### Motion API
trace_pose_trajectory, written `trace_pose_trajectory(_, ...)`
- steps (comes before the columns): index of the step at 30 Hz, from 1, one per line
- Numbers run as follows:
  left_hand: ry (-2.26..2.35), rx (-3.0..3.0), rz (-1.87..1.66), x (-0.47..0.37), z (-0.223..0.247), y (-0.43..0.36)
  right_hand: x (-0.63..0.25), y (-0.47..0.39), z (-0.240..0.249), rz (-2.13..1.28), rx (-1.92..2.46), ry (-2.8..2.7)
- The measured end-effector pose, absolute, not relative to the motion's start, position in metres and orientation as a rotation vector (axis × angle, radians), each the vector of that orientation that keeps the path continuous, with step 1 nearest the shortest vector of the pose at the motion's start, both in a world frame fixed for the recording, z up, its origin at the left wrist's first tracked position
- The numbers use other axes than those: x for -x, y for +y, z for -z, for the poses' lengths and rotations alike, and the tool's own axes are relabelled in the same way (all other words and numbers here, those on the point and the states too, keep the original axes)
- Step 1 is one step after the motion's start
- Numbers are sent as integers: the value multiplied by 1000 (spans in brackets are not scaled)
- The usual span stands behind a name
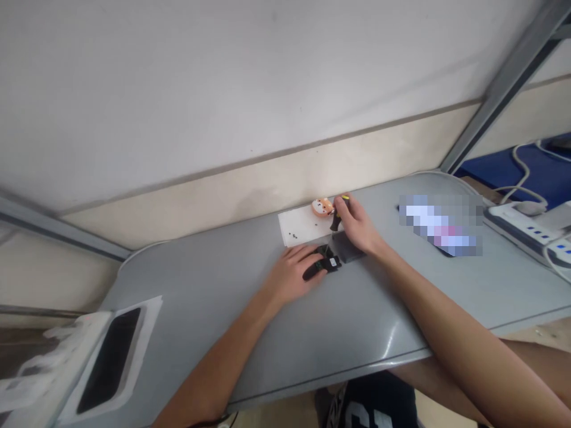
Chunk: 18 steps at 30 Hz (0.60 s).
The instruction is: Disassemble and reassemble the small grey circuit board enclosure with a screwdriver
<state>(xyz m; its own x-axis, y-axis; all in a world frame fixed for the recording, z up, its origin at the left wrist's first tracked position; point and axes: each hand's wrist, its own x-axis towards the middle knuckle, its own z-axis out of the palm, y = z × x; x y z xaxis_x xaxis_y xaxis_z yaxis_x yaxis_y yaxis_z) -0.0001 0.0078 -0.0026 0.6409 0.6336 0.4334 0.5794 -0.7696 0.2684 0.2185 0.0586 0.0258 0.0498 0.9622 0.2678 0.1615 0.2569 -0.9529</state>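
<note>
My left hand (297, 274) is closed around a small black device (331, 264) with a white label, resting on the grey table. In my right hand (354, 223) is a screwdriver (338, 220) with a black and yellow handle, its shaft slanting down toward the device. Whether the tip touches the device is too small to tell. A dark flat piece (345, 248) lies beneath my right wrist, beside the device. Behind my hands is a white sheet (301, 224) with several tiny dark screws (292, 235). An orange and white animal-face item (322, 207) sits at the sheet's back edge.
To the right, a phone with a blurred screen (439, 227) lies near a white power strip (517, 229) with cables. At the left, a dark phone (111, 359) rests on white paper beside another white strip (66, 374). A pale wall (267, 178) borders the grey table (200, 261).
</note>
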Motion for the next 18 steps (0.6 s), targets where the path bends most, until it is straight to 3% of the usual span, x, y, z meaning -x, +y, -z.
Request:
trace_pose_trajectory(11, 1053, -2642, -823, 0, 0, 6, -237, 72, -12, -558, 1356, -1258)
trace_pose_trajectory(18, 1316, -2349, -1190, 9, 0, 18, -236, 73, -8, -540, 1379, -1239)
